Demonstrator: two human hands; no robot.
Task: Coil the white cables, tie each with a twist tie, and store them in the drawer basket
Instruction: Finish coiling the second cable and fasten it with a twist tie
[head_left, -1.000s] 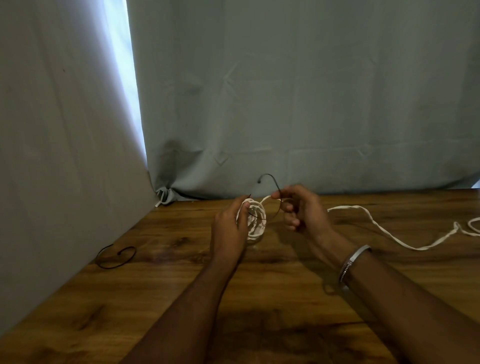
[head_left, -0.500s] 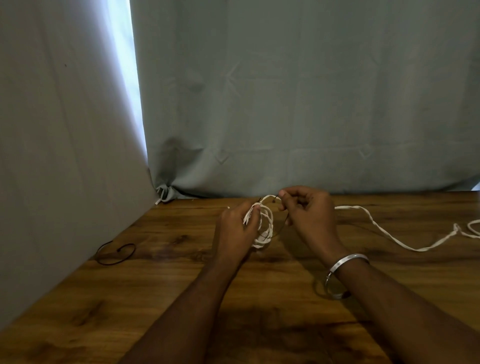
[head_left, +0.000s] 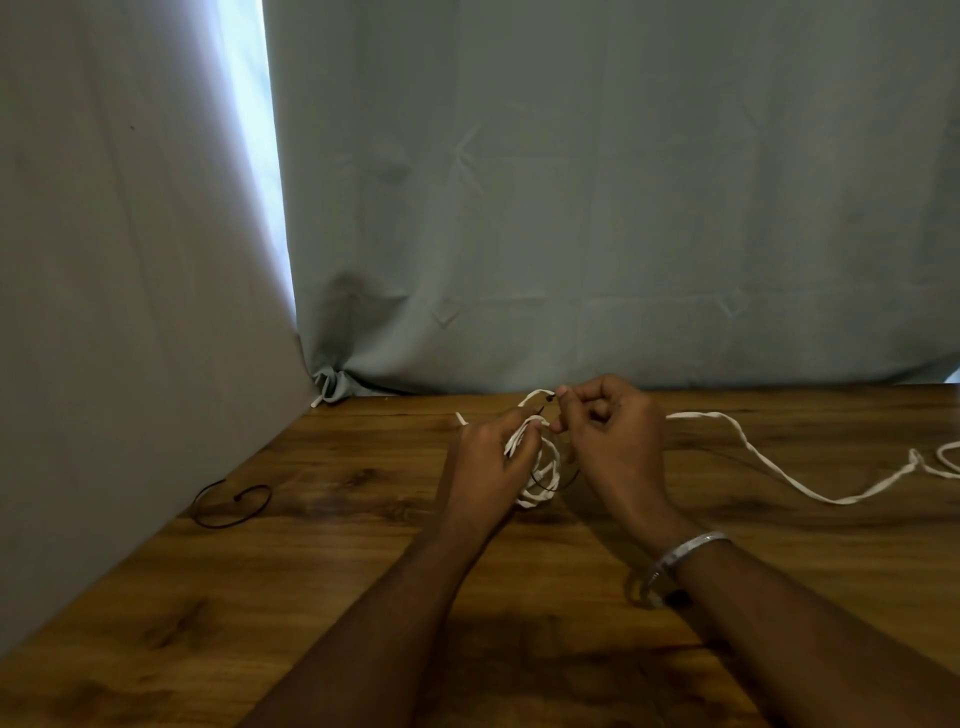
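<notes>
Holding the coil (head_left: 540, 467) just above the table (head_left: 363, 597) — left hand (head_left: 488, 462) gripping its loops. Pinching the tie (head_left: 545, 401), no longer arching high but drawn down onto the coil, in right hand (head_left: 613, 441) fingertips — binding probably starting.

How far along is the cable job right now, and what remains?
Done: one white cable is wound into a coil, held by the left hand. In hand: the right hand pinches a black twist tie at the coil's top; not yet closed, apparently. Left: a loose white cable lies uncoiled on the table, a spare black tie waits at left, and no drawer basket is in view.
</notes>
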